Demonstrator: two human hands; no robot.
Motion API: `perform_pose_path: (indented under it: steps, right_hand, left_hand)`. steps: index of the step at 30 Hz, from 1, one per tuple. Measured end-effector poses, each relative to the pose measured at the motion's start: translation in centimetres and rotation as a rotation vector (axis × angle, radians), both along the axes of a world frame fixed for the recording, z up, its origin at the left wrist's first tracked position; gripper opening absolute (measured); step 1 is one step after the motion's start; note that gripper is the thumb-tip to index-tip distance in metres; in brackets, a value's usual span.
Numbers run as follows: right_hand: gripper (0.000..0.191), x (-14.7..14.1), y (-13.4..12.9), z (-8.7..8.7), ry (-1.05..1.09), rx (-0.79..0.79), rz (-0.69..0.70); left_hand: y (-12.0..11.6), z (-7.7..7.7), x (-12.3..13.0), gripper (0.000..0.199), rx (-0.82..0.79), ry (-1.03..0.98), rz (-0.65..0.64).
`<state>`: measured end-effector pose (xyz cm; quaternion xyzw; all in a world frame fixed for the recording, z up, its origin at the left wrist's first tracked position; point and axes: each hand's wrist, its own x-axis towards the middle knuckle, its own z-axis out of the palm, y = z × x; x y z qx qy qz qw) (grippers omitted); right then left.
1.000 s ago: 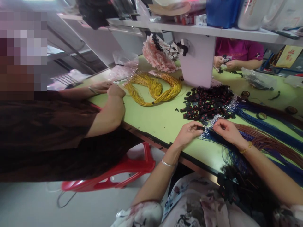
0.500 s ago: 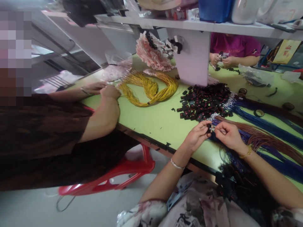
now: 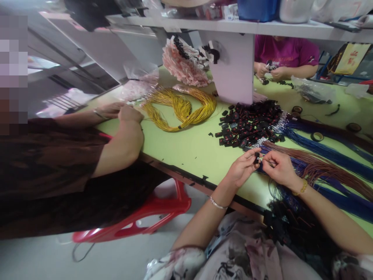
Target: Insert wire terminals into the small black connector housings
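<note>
Between its thumb and fingers, my left hand (image 3: pixel 241 169) pinches a small black connector housing (image 3: pixel 257 158). Close against it on the right, my right hand (image 3: pixel 278 166) is closed on a thin wire, its end at the housing's face; how far the end goes in is too small to tell. Beyond my hands lies a heap of black connector housings (image 3: pixel 243 122). Brown wires (image 3: pixel 314 161) with silvery terminal ends run beside my right hand, with blue wires (image 3: pixel 314 146) farther back. Dark wired housings (image 3: pixel 291 221) lie by my lap.
A co-worker's arms (image 3: pixel 125 128) rest on the table at left, near a looped yellow wire bundle (image 3: pixel 201 109). Another person in a purple shirt (image 3: pixel 287 52) works across. Overhead runs a shelf (image 3: pixel 204 25) with an upright panel (image 3: pixel 233 74). A red stool (image 3: pixel 163 210) stands below.
The view has shifted slightly, so the scene sits a little farther left. My hands keep nearly the same pose, with the housing and wire still held together.
</note>
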<state>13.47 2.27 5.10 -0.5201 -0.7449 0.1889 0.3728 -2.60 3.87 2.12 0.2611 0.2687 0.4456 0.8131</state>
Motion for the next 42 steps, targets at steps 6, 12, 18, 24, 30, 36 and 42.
perform_pose_path:
  steps: [6,12,18,24,30,36,42]
  right_hand:
    - [0.012,-0.1,-0.1,-0.3,-0.046,0.011,-0.017]
    - [0.010,-0.3,-0.2,-0.2,-0.061,0.038,0.005]
    - [0.013,-0.4,-0.1,-0.9,-0.088,0.059,0.055]
    - [0.012,0.0,0.3,-1.6,-0.103,0.049,0.136]
    - [0.015,-0.6,-0.2,-2.1,-0.154,0.015,0.137]
    - [0.018,0.8,1.1,-1.5,-0.124,-0.079,0.219]
    - [0.014,4.5,4.0,-1.1,-0.502,-0.223,-0.017]
  left_hand:
    - [-0.1,0.2,0.0,0.033,-0.004,0.011,0.004]
    - [-0.1,0.1,-0.1,0.034,-0.012,0.033,0.028]
    - [-0.6,-0.1,0.1,0.034,-0.006,0.114,0.076]
    - [-0.6,-0.6,0.4,0.035,-0.020,0.147,0.135]
    - [-1.5,-1.0,0.7,0.037,0.005,0.243,0.191]
    - [-1.6,-1.1,-0.3,0.035,-0.027,0.327,0.147]
    - [-0.9,-0.9,-1.3,0.033,-0.024,0.357,0.083]
